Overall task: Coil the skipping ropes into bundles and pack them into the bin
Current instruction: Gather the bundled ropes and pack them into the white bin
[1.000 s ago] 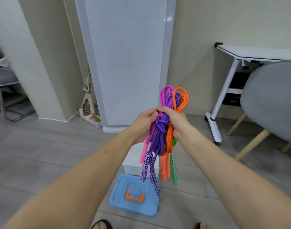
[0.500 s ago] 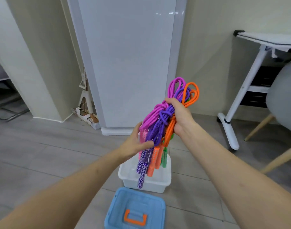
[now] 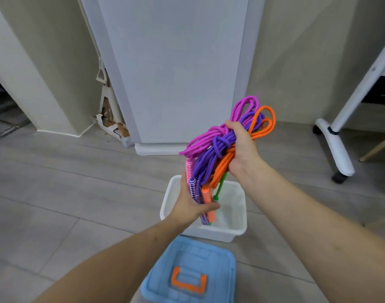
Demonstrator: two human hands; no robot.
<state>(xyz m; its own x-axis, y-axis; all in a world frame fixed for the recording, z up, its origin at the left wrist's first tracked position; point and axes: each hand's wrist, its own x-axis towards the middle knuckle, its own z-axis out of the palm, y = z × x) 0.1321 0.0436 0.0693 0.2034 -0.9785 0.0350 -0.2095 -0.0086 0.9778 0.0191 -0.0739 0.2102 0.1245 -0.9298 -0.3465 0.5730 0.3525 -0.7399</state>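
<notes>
A bundle of skipping ropes: one magenta cord [image 3: 211,136], one violet cord [image 3: 211,160], one bright orange cord [image 3: 264,125], and a thin green cord [image 3: 221,185]. The handles hang below: a pink-and-white checked handle [image 3: 189,169], a purple-and-white diamond-patterned handle [image 3: 195,190], and a plain orange handle [image 3: 208,201]. Under them sits a white bin [image 3: 235,230]. Nearer lies a light blue lid [image 3: 193,254] with an orange lid handle [image 3: 188,281]. The floor [image 3: 67,193] is grey wood-grain plank.

Room corner around a tall white panel [image 3: 172,68].
Leaning against the wall behind a grey tiled floor [image 3: 56,193]; left of the panel, a folded white frame [image 3: 106,106]; right of it, a white wheeled table leg [image 3: 340,136] and a wooden chair leg [image 3: 377,147].
</notes>
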